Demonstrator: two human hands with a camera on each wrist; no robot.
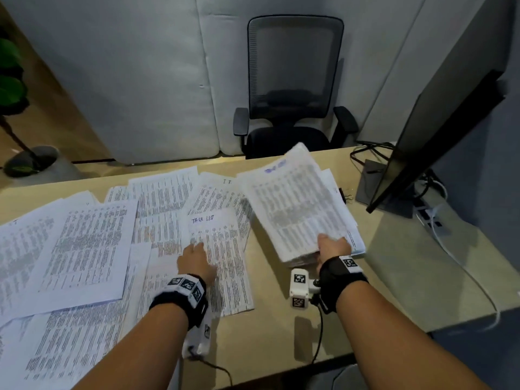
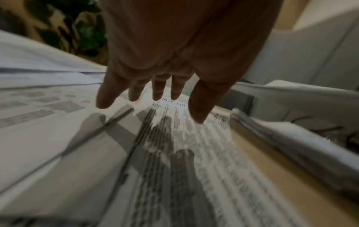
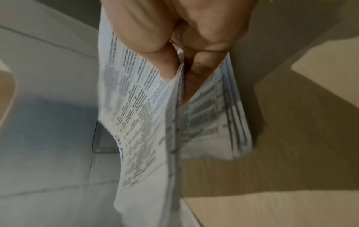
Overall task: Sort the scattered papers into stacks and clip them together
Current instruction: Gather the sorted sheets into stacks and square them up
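Printed sheets lie scattered over the left and middle of the wooden desk. My right hand grips the near edge of a thick paper stack, thumb on top and fingers underneath; the stack is lifted and blurred. My left hand hovers with straight, spread fingers just above a sheet headed "TASK LIST", holding nothing. A black binder clip lies on the desk just right of the stack.
A dark monitor on its stand fills the right side, with cables behind it. An office chair stands beyond the desk's far edge. A potted plant is at far left. Bare desk shows near the front right.
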